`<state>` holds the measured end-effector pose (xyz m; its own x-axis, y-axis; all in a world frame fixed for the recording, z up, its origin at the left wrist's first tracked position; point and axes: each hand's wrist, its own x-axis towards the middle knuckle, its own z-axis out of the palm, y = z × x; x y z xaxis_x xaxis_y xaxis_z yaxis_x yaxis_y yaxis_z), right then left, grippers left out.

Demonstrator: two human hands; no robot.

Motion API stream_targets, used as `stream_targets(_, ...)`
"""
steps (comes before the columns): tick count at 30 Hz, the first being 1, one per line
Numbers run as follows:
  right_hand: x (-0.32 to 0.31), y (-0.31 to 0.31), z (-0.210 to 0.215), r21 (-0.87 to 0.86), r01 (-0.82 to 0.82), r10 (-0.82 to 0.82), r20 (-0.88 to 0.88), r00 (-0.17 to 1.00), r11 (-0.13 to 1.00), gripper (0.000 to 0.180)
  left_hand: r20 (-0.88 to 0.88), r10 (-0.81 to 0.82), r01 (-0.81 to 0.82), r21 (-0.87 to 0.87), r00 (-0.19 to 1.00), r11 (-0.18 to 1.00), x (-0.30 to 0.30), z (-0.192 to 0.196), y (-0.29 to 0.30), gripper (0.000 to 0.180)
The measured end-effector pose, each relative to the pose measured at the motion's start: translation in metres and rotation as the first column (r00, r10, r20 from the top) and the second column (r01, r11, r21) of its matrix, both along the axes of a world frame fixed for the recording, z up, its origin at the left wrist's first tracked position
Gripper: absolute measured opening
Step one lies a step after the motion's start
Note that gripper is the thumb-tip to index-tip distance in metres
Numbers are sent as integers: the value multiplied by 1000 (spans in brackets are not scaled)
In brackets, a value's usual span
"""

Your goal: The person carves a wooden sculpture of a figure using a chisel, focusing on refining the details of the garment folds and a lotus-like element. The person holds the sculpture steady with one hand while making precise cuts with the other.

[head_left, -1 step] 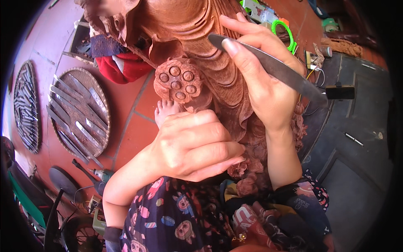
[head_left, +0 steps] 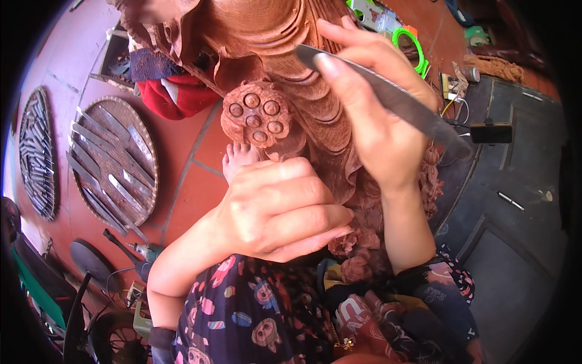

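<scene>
A large reddish-brown wood carving (head_left: 260, 36) with rippling folds stands in front of me. On its near left side is a carved lotus pod (head_left: 257, 113) with several round seeds. My right hand (head_left: 388, 115) grips a flat, dark metal file (head_left: 400, 97) between thumb and fingers, its tapered tip over the ridged folds. Lower down, my left hand (head_left: 279, 209) lies closed on the carving just below the pod, its fingers curled; whatever is inside them is hidden. Small carved flowers (head_left: 354, 249) show beside its fingertips.
A round woven tray (head_left: 151, 176) of flat metal tools lies on the red tile floor at left, beside another tray of tools (head_left: 37, 151). A bare foot (head_left: 239, 159) rests near the pod. At right are a dark panel (head_left: 485, 255), a phone (head_left: 491, 133) and a green ring (head_left: 410, 51).
My right hand and the file have shifted slightly up and left over the folds. My left hand stays in place.
</scene>
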<state>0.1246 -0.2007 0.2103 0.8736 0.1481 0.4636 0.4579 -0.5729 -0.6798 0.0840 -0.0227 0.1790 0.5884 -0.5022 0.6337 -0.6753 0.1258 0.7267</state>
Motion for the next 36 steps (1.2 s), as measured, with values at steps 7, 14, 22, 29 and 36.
stream_targets(7,6,-5,-1,46,-2,2,-8,1000,999,6,6,4,-4,-11,1000,1000,5,-2,-2,18)
stream_targets(14,6,2,-4,12,25,-25,18,1000,1000,8,14,4,-5,12,1000,1000,5,-2,-1,17)
stream_targets(22,2,10,-1,-58,46,-44,29,999,997,11,21,10,-10,-14,1000,1000,6,-3,-3,16)
stream_targets(29,1,14,11,-146,26,-31,-34,999,989,13,30,26,-26,-4,999,1000,5,-3,-2,16)
stream_targets(36,5,5,13,-107,-18,11,-70,998,994,9,16,47,-47,-37,999,998,4,-7,-5,15)
